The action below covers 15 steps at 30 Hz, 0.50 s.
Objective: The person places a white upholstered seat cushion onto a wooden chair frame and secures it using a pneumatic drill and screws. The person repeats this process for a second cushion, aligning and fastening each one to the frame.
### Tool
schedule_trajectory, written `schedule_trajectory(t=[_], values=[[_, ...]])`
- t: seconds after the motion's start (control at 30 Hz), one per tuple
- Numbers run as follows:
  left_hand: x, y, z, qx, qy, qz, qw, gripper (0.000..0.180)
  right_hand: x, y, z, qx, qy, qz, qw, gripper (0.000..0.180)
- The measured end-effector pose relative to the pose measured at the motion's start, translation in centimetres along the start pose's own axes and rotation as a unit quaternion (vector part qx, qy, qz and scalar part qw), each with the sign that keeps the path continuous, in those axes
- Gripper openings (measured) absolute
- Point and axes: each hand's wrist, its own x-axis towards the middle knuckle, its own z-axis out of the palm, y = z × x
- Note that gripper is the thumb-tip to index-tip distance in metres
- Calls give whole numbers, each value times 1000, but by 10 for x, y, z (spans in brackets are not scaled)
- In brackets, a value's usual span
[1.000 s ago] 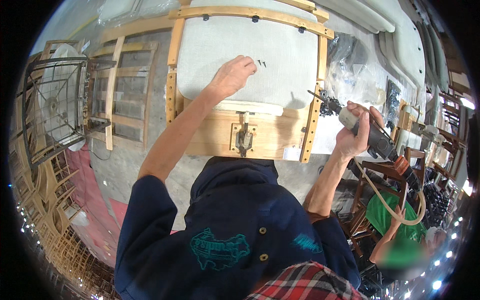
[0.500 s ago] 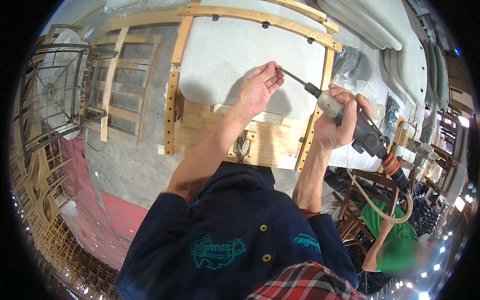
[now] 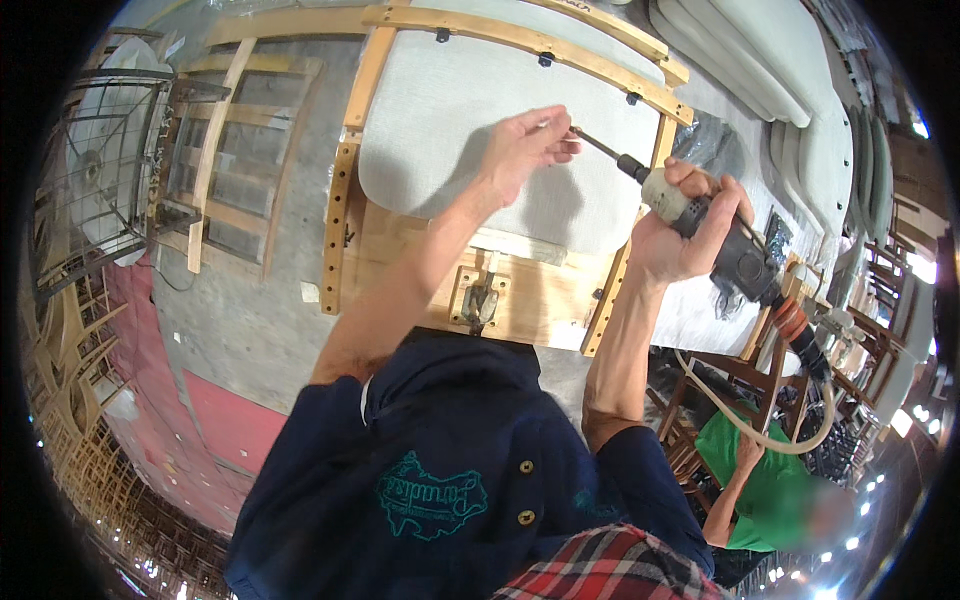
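Note:
My right hand [image 3: 690, 225] is wrapped round a dark power screwdriver [image 3: 742, 262] with a pale nose and an orange ring. Its long thin bit [image 3: 598, 144] points up and left over a light grey upholstered panel [image 3: 430, 120]. Close to the brownish tip of the bit is my left hand [image 3: 522, 155], fingers loosely bent and apart, seeming to hold nothing. The panel lies within a wooden frame [image 3: 338, 225] with rows of holes and several black knobs. At its near side a metal toggle clamp [image 3: 482, 300] is mounted on a wooden board [image 3: 540, 300].
A beige hose [image 3: 765, 445] loops from the tool at the right. Several grey panels [image 3: 740, 60] are stacked at the far right. To the left lie a wooden pallet [image 3: 235, 180] and a metal rack [image 3: 95, 180]. A person in a green shirt [image 3: 735, 450] is at the lower right.
My left fingers have come off the bit's tip and loosened. The right hand and tool have shifted slightly, and the whole view has moved a little.

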Motion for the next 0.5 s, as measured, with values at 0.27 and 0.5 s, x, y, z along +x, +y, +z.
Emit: schedule_trajectory(t=[0.27, 0.5], values=[[100, 28, -57, 622, 173, 471, 601, 37, 55, 66, 30, -12, -32, 14, 999, 19], [138, 24, -65, 633, 138, 492, 581, 40, 74, 103, 50, -46, -88, -2, 995, 17]])
